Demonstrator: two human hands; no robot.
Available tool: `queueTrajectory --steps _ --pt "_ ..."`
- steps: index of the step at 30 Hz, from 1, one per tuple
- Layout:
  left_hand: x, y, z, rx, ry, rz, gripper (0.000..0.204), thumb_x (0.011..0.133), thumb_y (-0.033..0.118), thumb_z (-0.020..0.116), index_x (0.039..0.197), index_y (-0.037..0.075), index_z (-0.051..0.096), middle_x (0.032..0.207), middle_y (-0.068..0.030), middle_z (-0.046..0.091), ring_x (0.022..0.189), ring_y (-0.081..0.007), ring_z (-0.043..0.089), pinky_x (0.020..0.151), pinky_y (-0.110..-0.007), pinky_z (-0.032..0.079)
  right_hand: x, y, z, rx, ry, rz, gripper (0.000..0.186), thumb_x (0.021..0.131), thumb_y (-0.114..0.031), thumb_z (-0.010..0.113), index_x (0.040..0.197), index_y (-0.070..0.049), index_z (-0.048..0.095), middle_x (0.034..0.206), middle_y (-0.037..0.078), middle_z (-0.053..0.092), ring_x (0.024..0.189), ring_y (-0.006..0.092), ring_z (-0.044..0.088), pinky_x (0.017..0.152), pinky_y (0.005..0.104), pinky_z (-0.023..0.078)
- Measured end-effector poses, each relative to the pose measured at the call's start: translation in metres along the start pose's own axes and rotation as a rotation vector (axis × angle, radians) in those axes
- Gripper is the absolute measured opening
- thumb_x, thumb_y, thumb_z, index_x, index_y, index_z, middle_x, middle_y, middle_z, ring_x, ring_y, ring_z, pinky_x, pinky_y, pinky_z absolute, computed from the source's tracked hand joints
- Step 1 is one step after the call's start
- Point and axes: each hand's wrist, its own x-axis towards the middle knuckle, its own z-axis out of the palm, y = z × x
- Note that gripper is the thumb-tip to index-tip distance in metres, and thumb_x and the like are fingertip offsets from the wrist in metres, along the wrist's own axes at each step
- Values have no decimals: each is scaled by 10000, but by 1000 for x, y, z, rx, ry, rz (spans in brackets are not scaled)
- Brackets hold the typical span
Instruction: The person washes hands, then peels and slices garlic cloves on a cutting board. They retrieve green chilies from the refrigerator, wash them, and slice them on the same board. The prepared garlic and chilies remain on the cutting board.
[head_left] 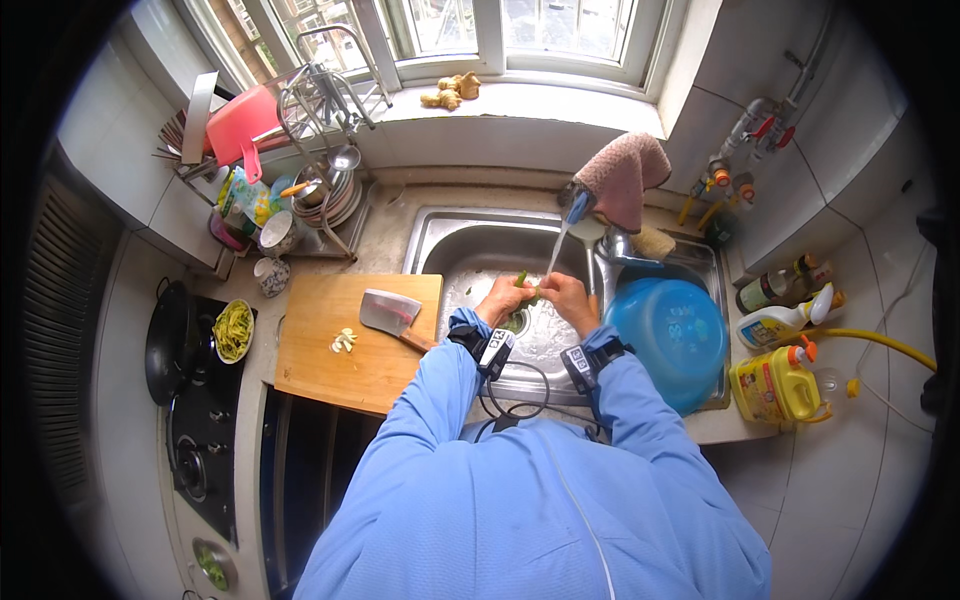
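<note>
Over the left basin of the steel sink (pixel 425 232), my two hands meet beside a stream of running water (pixel 556 245). Pinched in my left hand (pixel 503 299) is a slim green vegetable (pixel 521 279), perhaps a pepper; its exact kind is too small to tell. My right hand (pixel 568 302) has its fingers closed at the vegetable's other side, under the water. More green bits (pixel 514 322) lie below in the basin. Left of the sink, a cleaver (pixel 391 312) rests on a wooden cutting board (pixel 310 375) near some peeled garlic cloves (pixel 344 341).
A blue plastic basin (pixel 665 345) fills the right sink bowl. A pink cloth (pixel 625 180) hangs over the faucet. Bottles and a yellow jug (pixel 775 388) stand right. At left are a dish rack (pixel 340 225), a bowl of sliced vegetables (pixel 233 331), a wok (pixel 175 345) and a stove (pixel 215 455).
</note>
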Motion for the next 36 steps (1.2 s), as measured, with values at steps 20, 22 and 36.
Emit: queueTrajectory --steps 20,22,36 --pt "-3 45 1 725 -196 -4 139 777 127 640 788 -12 634 697 -36 595 644 -96 519 582 -282 429 -2 -15 -5 104 -281 121 79 754 -63 622 749 1 577 651 75 613 590 141 606 525 280 474" --pt "-2 44 2 765 -164 -2 140 781 126 638 794 -13 632 700 -34 596 645 -94 516 578 -284 430 -4 -14 0 -47 -190 28 62 755 -54 606 751 0 576 650 85 613 588 151 612 533 290 483" --pt "8 19 -26 67 -5 -119 139 833 93 623 922 -12 604 839 -83 631 748 -144 595 679 -277 485 -8 14 -10 -387 -121 -28 179 777 -190 588 836 -45 675 727 120 662 726 247 635 688 331 485"
